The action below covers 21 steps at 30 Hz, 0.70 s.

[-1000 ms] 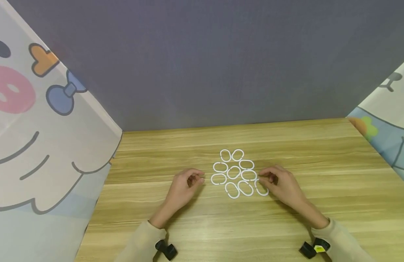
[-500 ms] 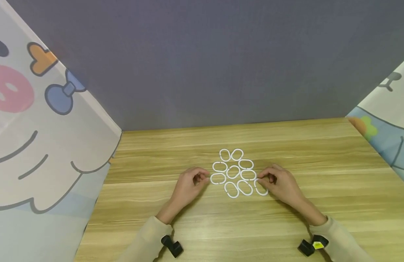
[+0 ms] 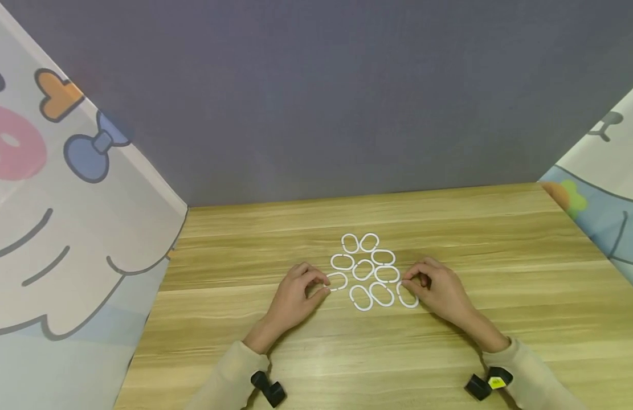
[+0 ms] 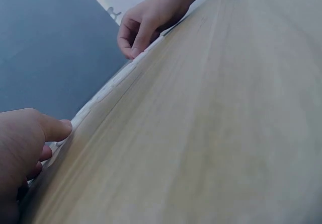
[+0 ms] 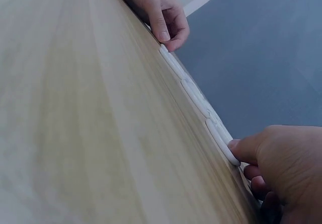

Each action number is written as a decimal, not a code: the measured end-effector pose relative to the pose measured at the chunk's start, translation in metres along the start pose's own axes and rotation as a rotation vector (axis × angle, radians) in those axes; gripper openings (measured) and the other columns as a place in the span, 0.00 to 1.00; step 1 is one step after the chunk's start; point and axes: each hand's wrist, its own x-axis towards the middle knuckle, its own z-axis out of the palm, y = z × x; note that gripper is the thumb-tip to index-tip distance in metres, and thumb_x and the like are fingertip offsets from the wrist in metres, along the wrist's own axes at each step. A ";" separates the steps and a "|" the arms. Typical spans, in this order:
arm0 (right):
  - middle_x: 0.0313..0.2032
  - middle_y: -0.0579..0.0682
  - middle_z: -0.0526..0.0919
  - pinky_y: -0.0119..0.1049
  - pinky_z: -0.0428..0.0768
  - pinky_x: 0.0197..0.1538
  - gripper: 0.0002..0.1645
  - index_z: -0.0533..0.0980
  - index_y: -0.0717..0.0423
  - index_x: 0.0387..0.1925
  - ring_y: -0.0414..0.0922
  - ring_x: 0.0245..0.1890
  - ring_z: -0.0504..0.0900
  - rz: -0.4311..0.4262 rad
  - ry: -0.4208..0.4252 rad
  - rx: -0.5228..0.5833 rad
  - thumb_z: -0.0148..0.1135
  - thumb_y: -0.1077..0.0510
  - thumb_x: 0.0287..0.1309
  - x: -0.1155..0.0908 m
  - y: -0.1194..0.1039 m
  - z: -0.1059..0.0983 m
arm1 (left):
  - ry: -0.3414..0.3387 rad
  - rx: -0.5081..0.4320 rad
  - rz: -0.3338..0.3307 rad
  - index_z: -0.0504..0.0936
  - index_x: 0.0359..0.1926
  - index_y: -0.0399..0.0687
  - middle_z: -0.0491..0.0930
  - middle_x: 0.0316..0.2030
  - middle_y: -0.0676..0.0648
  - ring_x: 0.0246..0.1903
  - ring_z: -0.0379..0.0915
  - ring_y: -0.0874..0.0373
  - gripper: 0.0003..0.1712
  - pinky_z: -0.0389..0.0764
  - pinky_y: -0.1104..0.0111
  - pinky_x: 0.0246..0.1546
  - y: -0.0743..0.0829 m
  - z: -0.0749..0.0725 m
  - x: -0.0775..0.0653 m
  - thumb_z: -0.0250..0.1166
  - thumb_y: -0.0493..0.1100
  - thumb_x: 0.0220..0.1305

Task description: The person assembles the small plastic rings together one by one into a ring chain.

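Because white oval split rings [image 3: 374, 270] lie flat, fingertip grip seems apt | left hand [image 3: 294, 299]: nearly closed, pinching leftmost ring [image 3: 347, 279] | right hand [image 3: 441, 291]: likewise, pinching rightmost ring [image 5: 221, 143]

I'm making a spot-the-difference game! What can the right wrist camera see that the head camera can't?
Only the right wrist view shows the white rings edge-on from low down, with the right hand big and close.

Only the head view shows the rings from above, so you can count ten, plus the pink snout, orange heart and black wrist gadgets.

Both show white rings, both hands, including the left hand, the wooden table and the gray wall.
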 end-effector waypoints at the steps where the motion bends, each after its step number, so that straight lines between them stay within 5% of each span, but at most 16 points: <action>1: 0.30 0.36 0.75 0.30 0.70 0.28 0.15 0.88 0.46 0.34 0.31 0.28 0.68 -0.002 0.001 -0.001 0.86 0.67 0.55 0.000 0.000 0.000 | 0.002 0.001 -0.003 0.91 0.45 0.55 0.85 0.46 0.55 0.44 0.76 0.60 0.06 0.81 0.62 0.47 0.000 0.000 0.000 0.79 0.45 0.70; 10: 0.31 0.37 0.75 0.30 0.71 0.28 0.15 0.85 0.47 0.35 0.31 0.28 0.69 -0.020 0.004 -0.010 0.83 0.68 0.58 -0.001 0.001 0.002 | 0.017 -0.004 -0.023 0.88 0.44 0.53 0.83 0.41 0.56 0.40 0.72 0.61 0.06 0.77 0.65 0.42 0.000 0.002 0.002 0.78 0.44 0.71; 17: 0.29 0.37 0.74 0.30 0.71 0.29 0.15 0.82 0.50 0.37 0.31 0.28 0.69 -0.016 0.031 -0.011 0.79 0.71 0.61 -0.001 0.003 0.004 | 0.073 -0.087 -0.110 0.87 0.51 0.46 0.79 0.33 0.58 0.32 0.69 0.63 0.11 0.73 0.68 0.36 0.001 0.003 0.006 0.76 0.40 0.71; 21: 0.29 0.38 0.76 0.28 0.71 0.29 0.16 0.81 0.53 0.38 0.32 0.28 0.70 -0.010 0.053 0.026 0.77 0.73 0.61 -0.002 0.005 0.005 | 0.093 -0.096 -0.137 0.89 0.46 0.46 0.78 0.30 0.59 0.29 0.68 0.62 0.06 0.72 0.68 0.34 0.006 0.003 0.009 0.75 0.41 0.71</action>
